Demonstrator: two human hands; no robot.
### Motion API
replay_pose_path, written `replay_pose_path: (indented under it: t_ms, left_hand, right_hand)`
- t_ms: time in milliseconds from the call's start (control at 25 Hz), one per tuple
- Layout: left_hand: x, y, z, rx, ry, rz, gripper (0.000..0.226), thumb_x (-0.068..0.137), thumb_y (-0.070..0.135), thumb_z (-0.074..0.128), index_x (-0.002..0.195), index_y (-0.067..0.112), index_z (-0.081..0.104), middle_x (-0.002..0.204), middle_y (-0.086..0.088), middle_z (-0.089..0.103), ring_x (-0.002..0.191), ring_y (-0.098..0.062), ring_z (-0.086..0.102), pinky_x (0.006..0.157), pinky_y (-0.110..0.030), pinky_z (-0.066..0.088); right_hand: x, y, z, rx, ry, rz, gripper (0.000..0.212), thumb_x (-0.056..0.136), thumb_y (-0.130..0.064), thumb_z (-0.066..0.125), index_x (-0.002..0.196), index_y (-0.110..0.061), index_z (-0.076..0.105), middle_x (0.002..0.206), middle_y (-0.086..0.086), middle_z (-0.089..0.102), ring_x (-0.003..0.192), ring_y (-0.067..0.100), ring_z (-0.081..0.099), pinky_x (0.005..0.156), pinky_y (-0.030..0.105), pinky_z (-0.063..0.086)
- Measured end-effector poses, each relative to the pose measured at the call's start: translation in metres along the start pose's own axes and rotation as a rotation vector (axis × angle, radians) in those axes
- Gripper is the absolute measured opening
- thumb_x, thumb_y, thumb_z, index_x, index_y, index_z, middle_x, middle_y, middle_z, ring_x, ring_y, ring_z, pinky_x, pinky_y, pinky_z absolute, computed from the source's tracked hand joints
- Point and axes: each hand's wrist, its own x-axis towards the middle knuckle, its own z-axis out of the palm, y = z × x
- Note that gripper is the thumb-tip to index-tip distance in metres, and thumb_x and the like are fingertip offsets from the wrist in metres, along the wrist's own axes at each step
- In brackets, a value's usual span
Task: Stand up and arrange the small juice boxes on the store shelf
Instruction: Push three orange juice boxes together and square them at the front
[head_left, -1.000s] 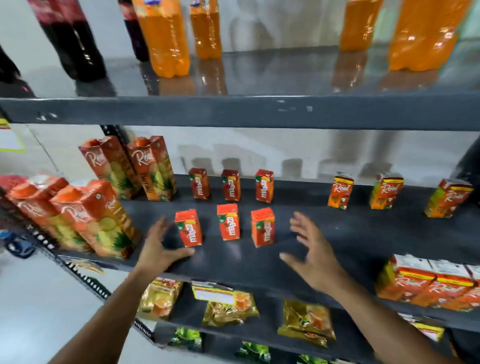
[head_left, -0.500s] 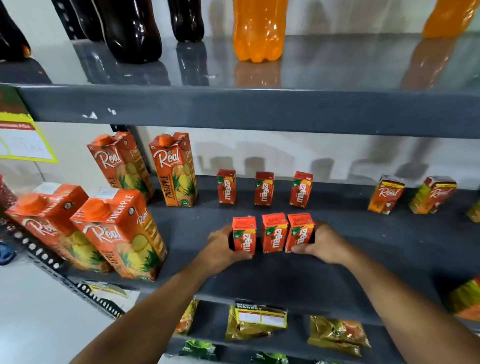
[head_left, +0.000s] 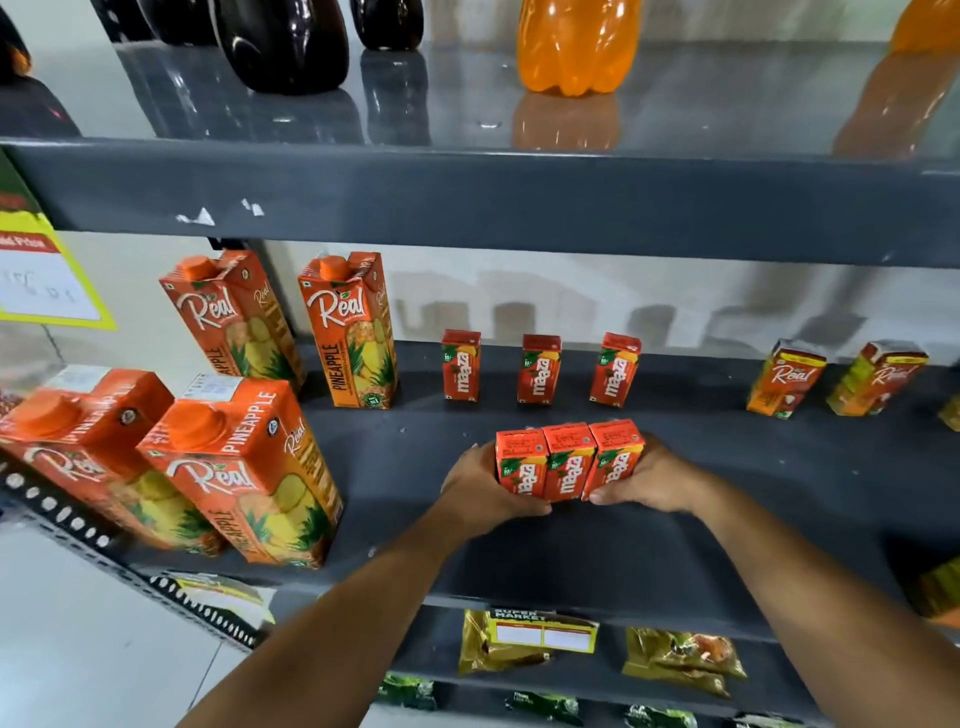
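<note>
Juice boxes (head_left: 569, 462), 3 rectangular cartons, apparently hand-pressed

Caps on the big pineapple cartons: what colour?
Orange, matching the cartons; clearest in the head view on the front pineapple carton cap.

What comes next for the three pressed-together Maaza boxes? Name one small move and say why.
Probably ease both hands off. The left hand and right hand squeeze the three front Maaza boxes into a tight, upright row on the shelf. Nothing there looks tipped, so letting go gently seems right. The back three Maaza boxes stand apart with gaps and could be closed up afterwards.
</note>
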Motion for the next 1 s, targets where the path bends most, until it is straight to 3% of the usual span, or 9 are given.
replay_pose_path:
  t_ms: [240,400,480,720,1000]
  left_hand:
    - [-0.005,-0.003,-0.01,0.072,-0.106,0.028,0.091,0.03,0.049,0.094,0.112,0.037,0.056,0.11,0.007,0.067,0.099,-0.007,0.065,0.092,-0.043,0.053]
    - [-0.025,-0.008,-0.008,0.011,-0.162,0.103,0.077,0.044,0.026,0.096,0.11,0.036,0.058,0.106,0.002,0.071,0.098,-0.009,0.067,0.091,-0.044,0.053]
    - [-0.036,-0.015,-0.004,-0.025,-0.147,0.122,0.077,0.042,0.027,0.097,0.109,0.036,0.06,0.105,0.001,0.073,0.097,-0.013,0.068,0.089,-0.047,0.053]
    - [-0.05,-0.016,-0.001,0.047,-0.13,0.055,0.072,0.039,0.034,0.095,0.104,0.035,0.063,0.094,0.01,0.074,0.088,-0.004,0.068,0.088,-0.04,0.054]
    - [-0.052,-0.018,0.001,0.068,-0.126,0.01,0.079,0.033,0.048,0.093,0.104,0.031,0.063,0.097,0.008,0.074,0.089,-0.006,0.069,0.087,-0.042,0.055]
  right_hand:
    - [-0.031,0.003,0.028,0.017,0.083,0.013,0.048,0.059,-0.005,0.091,0.088,-0.034,0.065,0.088,-0.012,0.072,0.079,-0.001,0.069,0.082,0.026,0.056]
    - [-0.053,0.0,0.041,0.016,0.133,-0.025,0.046,0.059,-0.002,0.09,0.082,-0.034,0.066,0.075,-0.017,0.071,0.071,-0.008,0.067,0.063,0.006,0.048]
    - [-0.063,0.001,0.045,0.03,0.137,-0.033,0.044,0.06,-0.001,0.09,0.081,-0.032,0.066,0.074,-0.016,0.071,0.07,-0.007,0.068,0.061,0.005,0.047]
    - [-0.075,0.002,0.053,0.033,0.136,0.018,0.044,0.059,0.0,0.09,0.078,-0.032,0.065,0.066,-0.02,0.069,0.065,-0.009,0.066,0.059,0.005,0.047]
    - [-0.078,0.002,0.056,0.019,0.147,0.014,0.048,0.057,-0.003,0.091,0.078,-0.035,0.062,0.074,-0.018,0.068,0.065,-0.013,0.064,0.064,0.009,0.047]
